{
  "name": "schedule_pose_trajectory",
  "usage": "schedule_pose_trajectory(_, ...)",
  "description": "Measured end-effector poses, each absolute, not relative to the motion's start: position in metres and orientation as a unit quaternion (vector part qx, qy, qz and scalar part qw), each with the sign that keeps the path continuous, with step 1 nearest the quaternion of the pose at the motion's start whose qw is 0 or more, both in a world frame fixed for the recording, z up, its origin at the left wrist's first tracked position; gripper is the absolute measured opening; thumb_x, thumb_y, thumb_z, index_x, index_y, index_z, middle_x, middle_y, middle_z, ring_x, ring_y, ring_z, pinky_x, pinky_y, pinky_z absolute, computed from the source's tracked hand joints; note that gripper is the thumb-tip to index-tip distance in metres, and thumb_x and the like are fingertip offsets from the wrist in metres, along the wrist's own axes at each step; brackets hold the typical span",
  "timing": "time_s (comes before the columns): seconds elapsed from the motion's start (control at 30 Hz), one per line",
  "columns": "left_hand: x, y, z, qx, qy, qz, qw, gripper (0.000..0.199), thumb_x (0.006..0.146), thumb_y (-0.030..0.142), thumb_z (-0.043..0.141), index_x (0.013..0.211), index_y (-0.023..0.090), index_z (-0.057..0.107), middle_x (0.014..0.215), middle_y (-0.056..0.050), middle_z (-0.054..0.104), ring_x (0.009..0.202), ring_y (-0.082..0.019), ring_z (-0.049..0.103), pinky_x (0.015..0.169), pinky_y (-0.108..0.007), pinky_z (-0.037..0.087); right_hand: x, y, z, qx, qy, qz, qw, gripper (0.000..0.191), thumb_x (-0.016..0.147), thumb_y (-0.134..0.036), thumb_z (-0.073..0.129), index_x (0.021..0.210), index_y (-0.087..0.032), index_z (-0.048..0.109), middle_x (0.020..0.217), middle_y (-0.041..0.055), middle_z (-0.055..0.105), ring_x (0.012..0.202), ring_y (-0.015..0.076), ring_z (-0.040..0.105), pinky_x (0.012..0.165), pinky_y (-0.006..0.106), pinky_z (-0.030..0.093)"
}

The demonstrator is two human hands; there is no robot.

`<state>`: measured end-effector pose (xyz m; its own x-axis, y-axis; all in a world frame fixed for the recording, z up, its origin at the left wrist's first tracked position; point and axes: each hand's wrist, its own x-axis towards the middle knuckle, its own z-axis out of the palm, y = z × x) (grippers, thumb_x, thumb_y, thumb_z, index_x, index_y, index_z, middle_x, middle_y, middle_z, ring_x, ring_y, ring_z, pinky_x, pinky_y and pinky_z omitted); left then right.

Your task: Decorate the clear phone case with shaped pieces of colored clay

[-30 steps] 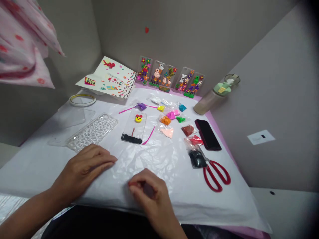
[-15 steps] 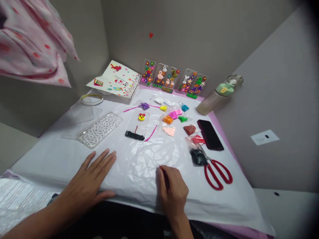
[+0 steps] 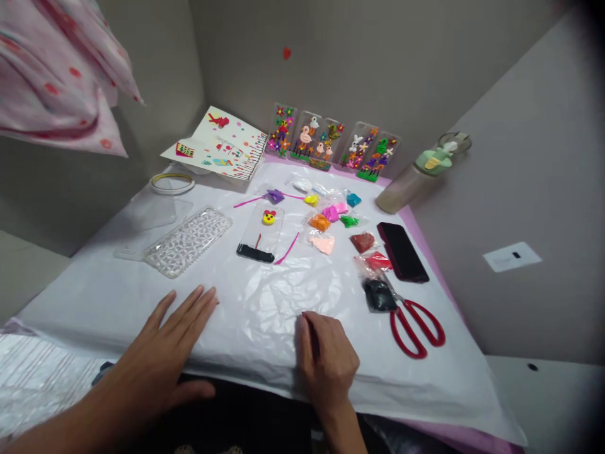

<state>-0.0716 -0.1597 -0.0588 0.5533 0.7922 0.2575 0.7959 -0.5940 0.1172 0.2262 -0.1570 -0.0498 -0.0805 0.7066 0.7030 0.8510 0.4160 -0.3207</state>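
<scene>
My left hand lies with its fingers stretched out on the white plastic sheet, near the table's front edge. A tiny brown bit shows at its fingertips. To the right, my right hand is closed in a pinch just above or on the sheet; what it holds, if anything, is hidden. Beyond the hands lies a clear phone case with a yellow clay face topped in red, a thin brown strip and a black clay band. A pink stick lies beside it.
Several bagged clay pieces, orange and black among them, lie right of the case. Red-handled scissors, a phone and a bottle are farther right. A textured clear case lies left; decorated cases stand behind.
The view has shifted slightly. A brown bit now shows at my left fingertips, and the left thumb sits a little lower. My right hand keeps its pinch in nearly the same place.
</scene>
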Motion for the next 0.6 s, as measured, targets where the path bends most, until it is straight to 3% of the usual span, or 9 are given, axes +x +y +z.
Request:
schedule_pose_trajectory(0.1, -0.065, -0.122, -0.058, -0.890, -0.430, -0.136, 0.064, 0.114, 0.093, 0.085, 0.038, 0.169, 0.010, 0.000, 0.163, -0.025, 0.045, 0.151, -0.041, 0.043, 0.128, -0.057, 0.013, 0.225, -0.156, -0.049, -0.534, -0.726, -0.086, 0.424, 0.011, 0.098, -0.008, 0.065, 0.108, -0.013, 0.067, 0.084, 0.0079, 0.074, 0.075, 0.0195, 0.069, 0.070, 0.031, 0.055)
schedule_pose_trajectory(0.17, -0.064, -0.114, -0.059, -0.890, -0.431, -0.133, 0.070, 0.114, 0.093, 0.085, 0.038, 0.169, 0.009, 0.001, 0.164, -0.026, 0.042, 0.152, -0.042, 0.041, 0.128, -0.057, 0.014, 0.225, -0.155, -0.048, -0.533, -0.726, -0.084, 0.427, 0.011, 0.098, -0.007, 0.065, 0.108, -0.012, 0.067, 0.083, 0.0080, 0.074, 0.074, 0.0194, 0.069, 0.070, 0.031, 0.055)
schedule_pose_trajectory(0.3, -0.072, -0.153, -0.064, -0.873, -0.464, -0.148, 0.015, 0.126, 0.080, 0.095, 0.046, 0.170, 0.016, 0.005, 0.164, -0.022, 0.045, 0.151, -0.043, 0.042, 0.128, -0.058, 0.017, 0.226, -0.155, -0.050, -0.530, -0.728, -0.089, 0.426, 0.013, 0.098, -0.007, 0.065, 0.109, -0.013, 0.067, 0.084, 0.0081, 0.075, 0.074, 0.0195, 0.069, 0.070, 0.031, 0.055)
schedule_pose_trajectory(0.43, -0.078, -0.187, -0.063, -0.873, -0.467, -0.137, -0.012, 0.131, 0.073, 0.094, 0.057, 0.170, 0.021, 0.010, 0.160, -0.017, 0.052, 0.149, -0.041, 0.046, 0.131, -0.052, 0.011, 0.226, -0.156, -0.051, -0.529, -0.731, -0.097, 0.419, 0.013, 0.098, -0.008, 0.067, 0.109, -0.013, 0.067, 0.085, 0.0081, 0.075, 0.074, 0.0197, 0.069, 0.070, 0.031, 0.055)
schedule_pose_trajectory(0.6, -0.075, -0.137, -0.064, -0.890, -0.433, -0.138, 0.035, 0.117, 0.088, 0.086, 0.048, 0.170, 0.016, 0.002, 0.162, -0.020, 0.049, 0.149, -0.040, 0.046, 0.129, -0.055, 0.011, 0.225, -0.156, -0.049, -0.531, -0.728, -0.099, 0.422, 0.012, 0.098, -0.008, 0.066, 0.108, -0.013, 0.068, 0.083, 0.0078, 0.075, 0.073, 0.0195, 0.069, 0.070, 0.031, 0.054)
